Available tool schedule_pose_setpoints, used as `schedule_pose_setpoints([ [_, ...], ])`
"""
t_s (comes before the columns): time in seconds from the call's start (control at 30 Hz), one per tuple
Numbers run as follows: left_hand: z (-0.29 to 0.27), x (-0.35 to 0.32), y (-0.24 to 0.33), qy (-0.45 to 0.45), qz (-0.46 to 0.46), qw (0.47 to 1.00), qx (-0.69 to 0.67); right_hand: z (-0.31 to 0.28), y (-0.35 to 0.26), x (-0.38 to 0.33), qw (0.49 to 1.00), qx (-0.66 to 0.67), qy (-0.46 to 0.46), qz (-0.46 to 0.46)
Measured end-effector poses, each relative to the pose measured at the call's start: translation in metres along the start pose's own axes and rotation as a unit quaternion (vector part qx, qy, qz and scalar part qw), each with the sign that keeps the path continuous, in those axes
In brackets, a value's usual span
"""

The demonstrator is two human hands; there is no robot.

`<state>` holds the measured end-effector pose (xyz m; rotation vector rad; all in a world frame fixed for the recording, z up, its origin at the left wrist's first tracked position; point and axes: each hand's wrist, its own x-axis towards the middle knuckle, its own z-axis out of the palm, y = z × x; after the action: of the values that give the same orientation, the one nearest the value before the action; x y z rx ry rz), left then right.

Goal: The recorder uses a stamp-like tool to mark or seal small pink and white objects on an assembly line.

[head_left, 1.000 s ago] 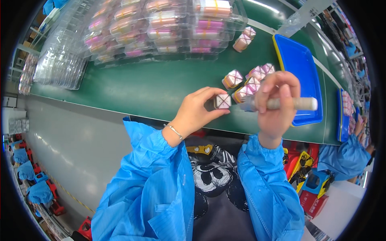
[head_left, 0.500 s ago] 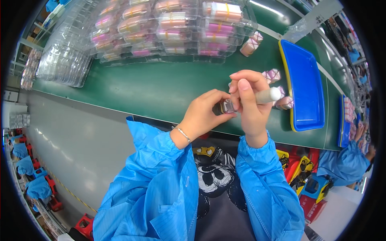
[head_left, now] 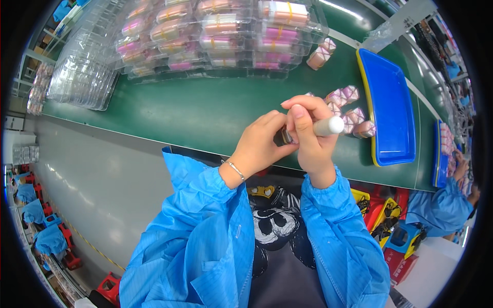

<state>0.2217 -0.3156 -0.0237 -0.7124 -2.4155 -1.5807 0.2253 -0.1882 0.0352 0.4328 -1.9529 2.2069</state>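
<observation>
- A green table (head_left: 205, 102) runs across the middle of the frame.
- Clear plastic trays (head_left: 246, 71), filled with pink, peach and white bundles in yellow bands, are piled at the top centre.
- A stack of clear trays (head_left: 82, 84) leans at the upper left.
- A blue tray (head_left: 394, 113), yellow along its left edge, lies right of centre.
- The left hand (head_left: 259, 142), at the centre, has thumb and fingers clamped on a small pack.
- The right hand (head_left: 314, 146), just beside it, is curled tight around a stick.
- The stick (head_left: 328, 126) is off-white, smooth and round-ended, its blunt end pointing right; its other end is hidden by the fingers.
- Wrapped packs (head_left: 353, 116), pinkish with pale creased ends, cluster between the right hand and blue tray.
- The small pack (head_left: 287, 136), at the centre between the hands, shows only a brownish, shiny sliver.
</observation>
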Motion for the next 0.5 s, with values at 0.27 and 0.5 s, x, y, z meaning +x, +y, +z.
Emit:
schedule_pose_setpoints([
  [0.27,-0.002,0.000,0.007,-0.013,-0.027,1.000,0.002,0.002,0.005,0.000,0.998,0.059,0.026,-0.021],
  [0.5,-0.009,0.004,0.009,-0.070,-0.068,0.995,0.022,-0.006,0.001,0.005,0.992,0.120,0.037,-0.022],
])
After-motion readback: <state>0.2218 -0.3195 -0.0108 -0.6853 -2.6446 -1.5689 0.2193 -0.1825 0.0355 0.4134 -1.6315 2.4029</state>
